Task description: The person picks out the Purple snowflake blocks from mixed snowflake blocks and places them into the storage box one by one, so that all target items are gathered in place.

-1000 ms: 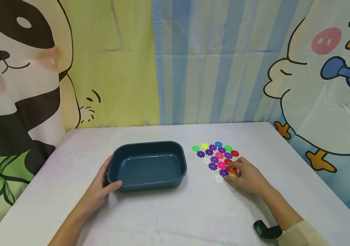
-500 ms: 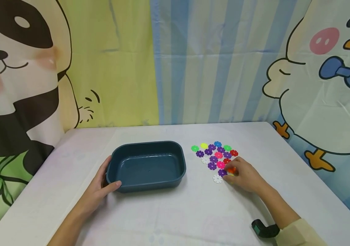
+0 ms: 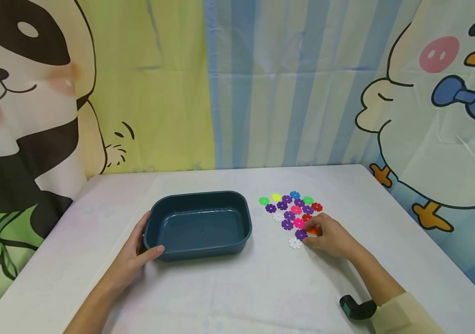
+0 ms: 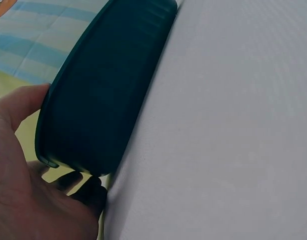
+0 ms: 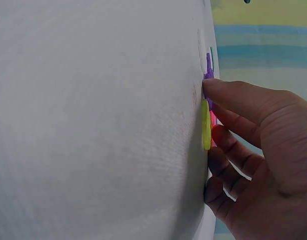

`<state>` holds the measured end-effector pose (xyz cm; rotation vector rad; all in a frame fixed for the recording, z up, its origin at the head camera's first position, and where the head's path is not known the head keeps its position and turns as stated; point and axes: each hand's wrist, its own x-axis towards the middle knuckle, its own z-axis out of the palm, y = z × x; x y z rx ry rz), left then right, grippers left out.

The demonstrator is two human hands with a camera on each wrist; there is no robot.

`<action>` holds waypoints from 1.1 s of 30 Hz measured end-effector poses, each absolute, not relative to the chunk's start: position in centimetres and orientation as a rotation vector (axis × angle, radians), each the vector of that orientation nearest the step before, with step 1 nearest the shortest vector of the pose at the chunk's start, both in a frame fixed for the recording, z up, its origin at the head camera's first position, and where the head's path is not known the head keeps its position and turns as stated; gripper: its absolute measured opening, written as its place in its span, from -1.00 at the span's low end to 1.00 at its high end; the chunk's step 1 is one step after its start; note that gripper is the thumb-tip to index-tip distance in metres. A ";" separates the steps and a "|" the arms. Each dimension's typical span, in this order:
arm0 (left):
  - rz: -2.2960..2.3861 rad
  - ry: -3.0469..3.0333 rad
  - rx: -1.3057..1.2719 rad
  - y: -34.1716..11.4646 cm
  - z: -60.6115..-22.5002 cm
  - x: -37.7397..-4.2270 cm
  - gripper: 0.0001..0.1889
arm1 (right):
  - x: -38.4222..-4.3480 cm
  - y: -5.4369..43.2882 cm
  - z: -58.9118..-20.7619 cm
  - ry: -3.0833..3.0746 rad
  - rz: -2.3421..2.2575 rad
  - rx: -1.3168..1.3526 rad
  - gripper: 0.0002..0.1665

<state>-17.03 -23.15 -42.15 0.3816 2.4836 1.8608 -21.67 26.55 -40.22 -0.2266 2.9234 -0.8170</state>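
Note:
My left hand (image 3: 126, 262) grips the left end of a dark teal rectangular plastic basin (image 3: 204, 253), thumb on the front rim and fingers against the side wall. In the left wrist view the hand (image 4: 33, 175) is at the end of the basin (image 4: 103, 90). Flat flower-shaped plastic discs lie in a cluster right of the basin. My right hand (image 3: 335, 236) has thumb and index finger around a purple disc (image 3: 301, 234) at the cluster's near side. In the right wrist view the thumb touches a purple disc (image 5: 209, 67), beside a yellow disc (image 5: 206, 125).
A white disc (image 3: 294, 243) lies just left of the right fingertips, and an orange disc (image 3: 313, 230) partly under that hand. The white-covered table (image 3: 221, 297) meets a cartoon curtain (image 3: 271, 93) at the back. A black device (image 3: 357, 308) is by the right wrist.
Both hands, the basin and the discs hold nearly the same places. The right thumb and index finger stay at the purple disc, and the whole view shifts slightly.

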 end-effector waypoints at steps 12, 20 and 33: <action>1.852 2.482 0.362 -23.3 -42.0 -17.0 -0.01 | -21.3 26.4 -40.2 2.892 -0.933 -0.172 -0.59; 1.849 2.484 0.344 -23.5 -41.8 -17.0 -0.01 | -21.4 25.9 -40.3 2.932 -0.876 -0.208 -0.55; 1.865 2.455 0.355 -23.3 -42.0 -17.0 -0.01 | -21.2 25.8 -40.2 2.925 -0.931 -0.136 -0.65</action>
